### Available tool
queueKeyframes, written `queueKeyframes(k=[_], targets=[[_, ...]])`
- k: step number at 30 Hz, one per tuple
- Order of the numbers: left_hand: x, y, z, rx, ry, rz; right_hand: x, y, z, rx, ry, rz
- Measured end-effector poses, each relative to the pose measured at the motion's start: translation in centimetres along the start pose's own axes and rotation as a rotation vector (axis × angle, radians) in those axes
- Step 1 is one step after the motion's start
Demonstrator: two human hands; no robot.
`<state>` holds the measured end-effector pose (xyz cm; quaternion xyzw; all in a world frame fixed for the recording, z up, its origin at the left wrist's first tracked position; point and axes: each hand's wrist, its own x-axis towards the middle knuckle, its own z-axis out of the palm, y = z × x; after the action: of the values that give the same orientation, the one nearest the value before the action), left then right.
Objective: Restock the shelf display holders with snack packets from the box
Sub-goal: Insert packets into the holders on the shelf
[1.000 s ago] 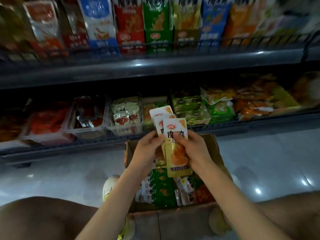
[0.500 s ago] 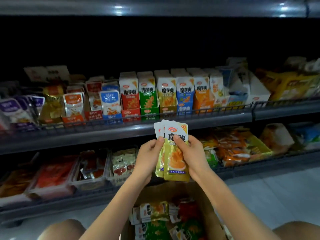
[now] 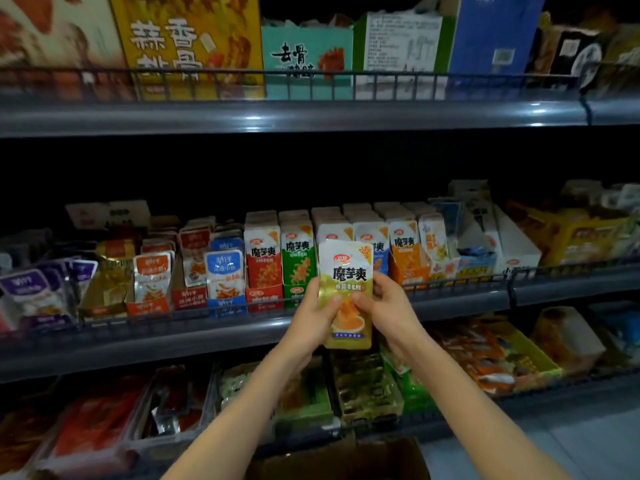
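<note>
While the left hand (image 3: pixel 313 317) and right hand (image 3: pixel 389 306) both pinch the yellow snack packets (image 3: pixel 346 271), each grip closed on their lower half, the packets stand upright, long axis vertical, just before the matching display holder (image 3: pixel 330 230); neither hand is plainly nearer.

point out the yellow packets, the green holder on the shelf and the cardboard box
yellow packets (image 3: pixel 346 271): head view, printed face of the front packet
green holder (image 3: pixel 298 262): head view, its green front face
cardboard box (image 3: pixel 381 455): head view, brown cardboard by the picture's bottom edge
</note>
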<state>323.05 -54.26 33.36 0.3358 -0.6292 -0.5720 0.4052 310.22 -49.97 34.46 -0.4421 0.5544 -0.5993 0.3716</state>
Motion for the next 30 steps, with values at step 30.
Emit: queueKeyframes(k=[30], targets=[[13.2, -0.1, -2.8, 0.396, 0.312, 0.226, 13.4, 2.0, 1.3, -0.246, 0.112, -0.251]])
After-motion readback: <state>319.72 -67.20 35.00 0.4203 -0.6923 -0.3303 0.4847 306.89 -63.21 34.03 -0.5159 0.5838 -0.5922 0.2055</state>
